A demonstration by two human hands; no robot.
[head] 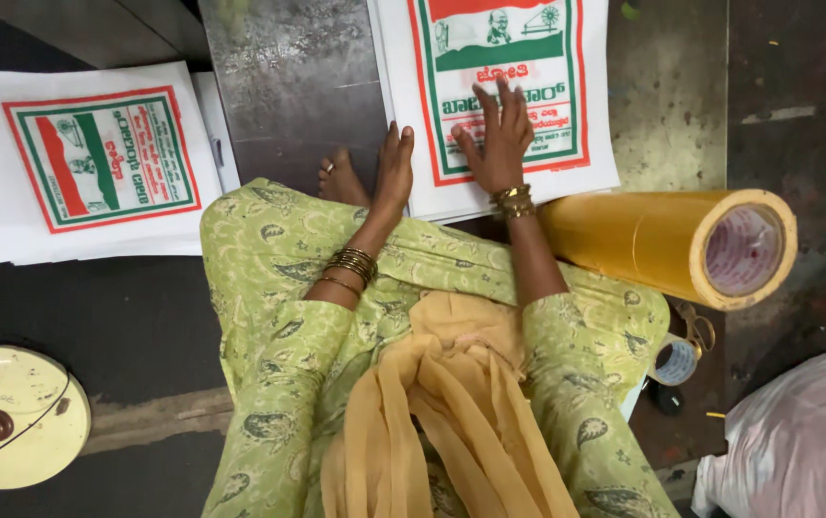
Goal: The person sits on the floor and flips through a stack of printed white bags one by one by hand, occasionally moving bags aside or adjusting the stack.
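Right hand (497,144) lies spread, flat on the bag stack (499,105); left hand (392,173) rests open at its edge. Top bags could slide askew under uneven pressure.

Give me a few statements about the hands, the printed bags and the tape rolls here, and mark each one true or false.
1. The right hand lies flat on the stack of printed bags. True.
2. The left hand holds the big yellow tape roll. False: it rests at the stack's left edge; the roll lies untouched by the right forearm.
3. A second pile of printed bags lies to the left. True.
4. The small tape roll sits on top of the bags. False: it lies on the floor below the big roll.
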